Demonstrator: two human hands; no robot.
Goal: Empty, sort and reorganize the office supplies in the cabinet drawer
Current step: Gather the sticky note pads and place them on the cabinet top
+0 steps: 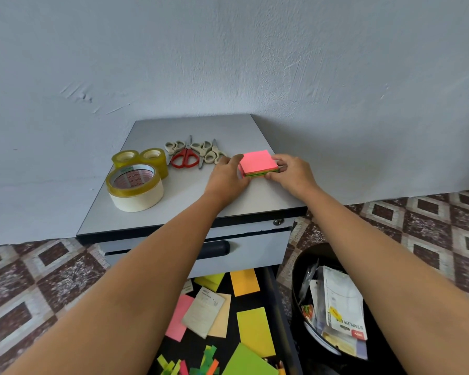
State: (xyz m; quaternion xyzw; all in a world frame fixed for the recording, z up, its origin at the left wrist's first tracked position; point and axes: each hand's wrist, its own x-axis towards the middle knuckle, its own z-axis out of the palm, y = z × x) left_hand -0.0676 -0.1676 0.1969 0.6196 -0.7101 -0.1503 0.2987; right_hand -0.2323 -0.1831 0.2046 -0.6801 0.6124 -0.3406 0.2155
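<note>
Both hands hold a stack of sticky notes (258, 163) on the cabinet top (152, 209): the left hand (226, 176) pinches its left edge, the right hand (291, 173) its right edge. Scissors (195, 155) and tape rolls (137, 176) lie to the left.

Item 1: white packet (344, 301) in the black bin (303, 255), near right, printed "STAPLER SET", upside down.
Item 2: large tape roll (135, 185), far left, red print on the core, illegible.
Item 3: leaflet (203, 312) in the drawer (271, 307), small print, illegible.

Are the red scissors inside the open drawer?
No, the red scissors lie on the cabinet top, among the grey scissors.
</note>
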